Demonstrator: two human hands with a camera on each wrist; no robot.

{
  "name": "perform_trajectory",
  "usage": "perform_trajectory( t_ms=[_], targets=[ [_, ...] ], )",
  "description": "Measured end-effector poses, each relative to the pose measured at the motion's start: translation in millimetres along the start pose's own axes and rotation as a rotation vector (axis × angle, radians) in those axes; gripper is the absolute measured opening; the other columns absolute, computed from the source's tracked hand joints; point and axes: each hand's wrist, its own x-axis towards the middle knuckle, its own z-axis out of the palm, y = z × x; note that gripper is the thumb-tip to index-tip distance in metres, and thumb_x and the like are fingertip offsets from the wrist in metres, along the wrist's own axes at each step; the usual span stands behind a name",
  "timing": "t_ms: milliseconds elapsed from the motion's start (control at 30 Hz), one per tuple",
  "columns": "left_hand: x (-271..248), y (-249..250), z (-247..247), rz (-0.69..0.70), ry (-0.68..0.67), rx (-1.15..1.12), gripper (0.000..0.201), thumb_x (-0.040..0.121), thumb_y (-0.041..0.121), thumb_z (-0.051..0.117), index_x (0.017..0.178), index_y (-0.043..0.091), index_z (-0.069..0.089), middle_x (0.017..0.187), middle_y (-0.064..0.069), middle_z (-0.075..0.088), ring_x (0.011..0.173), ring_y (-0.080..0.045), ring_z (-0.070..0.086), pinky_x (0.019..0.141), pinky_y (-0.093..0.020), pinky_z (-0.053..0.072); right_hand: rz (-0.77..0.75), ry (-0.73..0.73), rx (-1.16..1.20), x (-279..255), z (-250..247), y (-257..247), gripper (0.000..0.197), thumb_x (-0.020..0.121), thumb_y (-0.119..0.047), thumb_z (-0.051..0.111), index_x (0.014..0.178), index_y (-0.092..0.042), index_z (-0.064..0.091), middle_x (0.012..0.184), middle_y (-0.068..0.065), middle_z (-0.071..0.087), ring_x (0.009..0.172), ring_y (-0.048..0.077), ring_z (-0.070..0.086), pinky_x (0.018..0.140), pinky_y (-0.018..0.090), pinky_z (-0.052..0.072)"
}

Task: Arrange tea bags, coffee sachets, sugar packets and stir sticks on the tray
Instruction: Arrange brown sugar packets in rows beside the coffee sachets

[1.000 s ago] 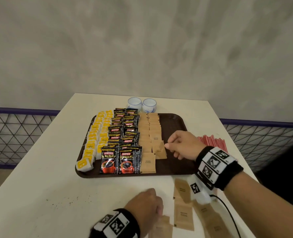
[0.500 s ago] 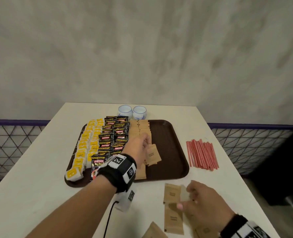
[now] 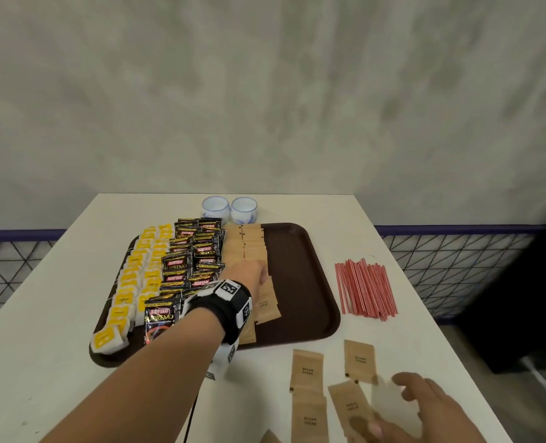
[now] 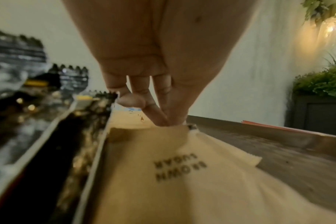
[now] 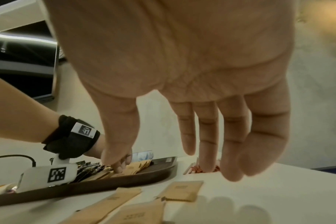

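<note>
brown sugar packet (image 3: pixel 267 304): flat kraft-paper sachet, dark "brown sugar" print, lying on the brown tray (image 3: pixel 300 276) in the sugar column right of the coffee sachets (image 3: pixel 198 251), long axis running near to far. left hand (image 3: pixel 249 276) grip: fingertips (image 4: pixel 163 119) pinch its far edge. right hand (image 3: pixel 425 407) grip: fingers spread, holding nothing, over loose packets (image 3: pixel 307 369) on the table (image 3: pixel 57 314).

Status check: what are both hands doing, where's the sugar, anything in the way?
Left hand pinching a sugar packet on the tray. Right hand open over loose packets on the table. Stir sticks off-tray. Nothing blocking.
</note>
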Motion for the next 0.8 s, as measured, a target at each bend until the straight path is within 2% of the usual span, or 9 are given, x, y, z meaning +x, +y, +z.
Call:
perform_trajectory(
  t_ms=[67, 100, 133, 167, 233, 333, 433, 667, 800],
  targets=[
    [0.4, 1.2, -1.0, 0.042, 0.057, 0.068, 0.029, 0.079, -0.002, 0.053, 0.095, 0.022, 0.053, 0.104, -0.002, 0.059, 0.096, -0.023, 0.058, 0.086, -0.037, 0.05, 0.002, -0.03, 0.014, -3.0, -0.4, 3.9, 0.124, -0.005, -0.101, 0.013, 0.104, -0.044, 0.028, 0.103, -0.012, 0.046, 0.096, 0.008, 0.051, 0.085, 0.013, 0.037],
    [0.0, 2.0, -1.1, 0.067, 0.078, 0.088, 0.027, 0.078, 0.002, 0.059, 0.096, 0.022, 0.053, 0.104, -0.001, 0.058, 0.097, -0.022, 0.057, 0.087, -0.037, 0.049, -0.008, -0.063, 0.014, -6.1, -0.8, 2.4, 0.116, 0.002, -0.099, 0.036, 0.102, -0.042, 0.028, 0.104, -0.01, 0.046, 0.096, 0.009, 0.05, 0.083, 0.012, 0.035],
    [-1.0, 3.3, -1.7, 0.087, 0.087, 0.102, 0.027, 0.077, 0.009, 0.066, 0.097, 0.022, 0.052, 0.104, 0.002, 0.056, 0.098, -0.021, 0.055, 0.088, -0.037, 0.048, -0.027, -0.1, -0.004, -7.8, -0.7, 0.3, 0.094, 0.029, -0.09, 0.057, 0.103, -0.04, 0.028, 0.106, -0.008, 0.044, 0.1, 0.01, 0.05, 0.082, 0.013, 0.031],
    [-1.8, 4.7, -1.7, 0.095, 0.07, 0.119, 0.032, 0.074, 0.019, 0.073, 0.098, 0.023, 0.052, 0.103, 0.004, 0.054, 0.098, -0.02, 0.054, 0.089, -0.037, 0.047, -0.01, -0.085, -0.004, -9.6, 2.2, 0.1, 0.062, 0.064, -0.07, 0.06, 0.105, -0.036, 0.028, 0.108, -0.008, 0.041, 0.106, 0.01, 0.05, 0.082, 0.013, 0.029],
    [-3.5, 9.4, -0.5, 0.089, 0.002, 0.196, 0.053, 0.062, 0.039, 0.082, 0.103, 0.026, 0.05, 0.104, 0.005, 0.05, 0.099, -0.019, 0.051, 0.089, -0.039, 0.046, -0.007, -0.033, -0.009, -5.6, 11.2, -1.9, 0.026, 0.09, -0.044, 0.048, 0.105, -0.034, 0.028, 0.111, -0.008, 0.041, 0.114, 0.011, 0.049, 0.086, 0.015, 0.032],
    [-1.8, 13.4, 5.7, 0.077, -0.048, 0.357, 0.079, 0.052, 0.05, 0.085, 0.115, 0.025, 0.043, 0.115, 0.001, 0.048, 0.108, -0.023, 0.049, 0.093, -0.042, 0.043, -0.021, -0.065, -0.062, 6.0, 26.6, -10.7, 0.034, 0.08, -0.053, 0.055, 0.101, -0.031, 0.04, 0.109, -0.007, 0.049, 0.106, 0.01, 0.052, 0.09, 0.018, 0.038],
    [0.5, 10.5, 8.4, 0.046, -0.042, 0.401, 0.086, 0.053, 0.047, 0.086, 0.121, 0.022, 0.04, 0.122, -0.002, 0.048, 0.113, -0.025, 0.049, 0.095, -0.043, 0.044, 0.029, -0.049, -0.017, 14.6, 31.4, -18.4, 0.025, 0.079, -0.042, 0.052, 0.094, -0.025, 0.043, 0.094, -0.009, 0.046, 0.096, 0.007, 0.051, 0.076, 0.016, 0.036],
    [-28.4, 9.3, -25.3, 0.036, 0.099, 0.09, 0.075, 0.062, 0.039, 0.083, 0.124, 0.028, 0.041, 0.122, 0.006, 0.049, 0.11, -0.018, 0.051, 0.098, -0.041, 0.043, 0.013, -0.201, 0.344, 11.1, 26.5, 8.2, 0.032, 0.073, -0.015, 0.079, 0.092, -0.022, 0.054, 0.076, -0.007, 0.061, 0.076, 0.012, 0.061, 0.059, 0.009, 0.038],
    [-81.8, -0.1, -48.4, 0.112, 0.177, -0.185, 0.051, 0.073, 0.038, 0.076, 0.114, 0.035, 0.046, 0.097, 0.017, 0.049, 0.082, -0.002, 0.05, 0.078, -0.024, 0.047, -0.148, -0.178, 0.575, 12.2, -14.2, 4.6, 0.023, 0.078, 0.005, 0.071, 0.083, -0.017, 0.071, 0.065, 0.004, 0.07, 0.056, 0.017, 0.063, 0.052, 0.019, 0.045]
  ],
)
